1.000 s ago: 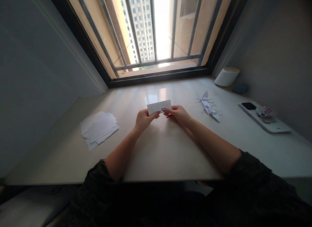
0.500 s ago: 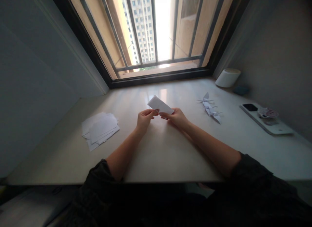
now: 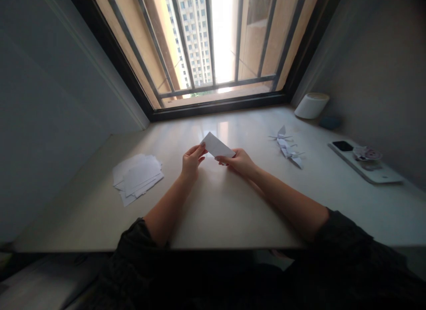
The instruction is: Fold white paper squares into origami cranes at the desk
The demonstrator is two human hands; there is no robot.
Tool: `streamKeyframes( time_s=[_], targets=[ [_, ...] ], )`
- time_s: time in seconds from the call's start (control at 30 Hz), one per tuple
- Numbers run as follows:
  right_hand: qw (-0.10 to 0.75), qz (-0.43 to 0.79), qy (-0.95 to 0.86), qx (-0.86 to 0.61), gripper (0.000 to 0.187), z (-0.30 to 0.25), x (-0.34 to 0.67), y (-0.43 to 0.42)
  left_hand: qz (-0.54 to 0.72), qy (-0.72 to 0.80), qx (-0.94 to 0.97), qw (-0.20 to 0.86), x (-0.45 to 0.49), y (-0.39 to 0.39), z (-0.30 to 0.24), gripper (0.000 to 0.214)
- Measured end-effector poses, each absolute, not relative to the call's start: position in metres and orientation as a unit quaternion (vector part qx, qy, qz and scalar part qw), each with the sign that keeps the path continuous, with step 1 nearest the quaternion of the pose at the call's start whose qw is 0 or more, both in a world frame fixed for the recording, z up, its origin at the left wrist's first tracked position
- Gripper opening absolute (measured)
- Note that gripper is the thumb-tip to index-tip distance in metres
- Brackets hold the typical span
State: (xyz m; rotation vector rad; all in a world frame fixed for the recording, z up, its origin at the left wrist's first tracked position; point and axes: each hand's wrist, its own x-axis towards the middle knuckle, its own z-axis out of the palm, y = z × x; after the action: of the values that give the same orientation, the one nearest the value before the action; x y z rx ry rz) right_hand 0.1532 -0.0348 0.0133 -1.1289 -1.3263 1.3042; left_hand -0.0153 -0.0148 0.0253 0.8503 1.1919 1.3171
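Observation:
A white folded paper [image 3: 218, 146], shaped like a narrow rectangle, is held above the table between both hands. My left hand [image 3: 192, 160] pinches its left end, with the thumb near the corner. At the lower right end, my right hand [image 3: 240, 162] grips the paper, thumb on top and fingers underneath. To the right on the table lie several folded paper cranes [image 3: 288, 149] in a row. A loose stack of white paper sheets [image 3: 141, 176] rests to the left of my left hand.
On the right lies a white phone [image 3: 366, 165] with a round grip on its back. A white cup-like object [image 3: 312, 105] leans near the right wall, beside a small dark bluish item [image 3: 330, 122]. A barred window [image 3: 216, 97] stands behind the white table [image 3: 229, 216].
My left hand has moved left along the paper's edge, from near its middle to its left end. My right hand keeps its hold at the right end.

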Motion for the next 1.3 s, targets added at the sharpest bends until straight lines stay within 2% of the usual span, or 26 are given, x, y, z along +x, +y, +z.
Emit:
streamKeyframes(
  time_s=[0.53,0.8,1.03,1.3],
  targets=[
    [0.454,0.538,-0.557,-0.441,0.035,0.009,0.150,-0.035,0.594,0.462,0.361,0.550,-0.006,-0.017,0.010,0.032],
    [0.444,0.535,-0.561,-0.448,0.036,0.006,0.152,-0.035,0.602,0.486,0.462,0.434,-0.012,-0.012,0.007,0.034],
    [0.441,0.534,-0.560,-0.455,0.036,0.008,0.152,-0.035,0.583,0.507,0.422,0.475,-0.014,-0.011,0.005,0.044],
    [0.443,0.536,-0.560,-0.450,0.035,0.007,0.152,-0.035,0.571,0.513,0.419,0.486,-0.017,-0.009,0.006,0.044]
  ],
)
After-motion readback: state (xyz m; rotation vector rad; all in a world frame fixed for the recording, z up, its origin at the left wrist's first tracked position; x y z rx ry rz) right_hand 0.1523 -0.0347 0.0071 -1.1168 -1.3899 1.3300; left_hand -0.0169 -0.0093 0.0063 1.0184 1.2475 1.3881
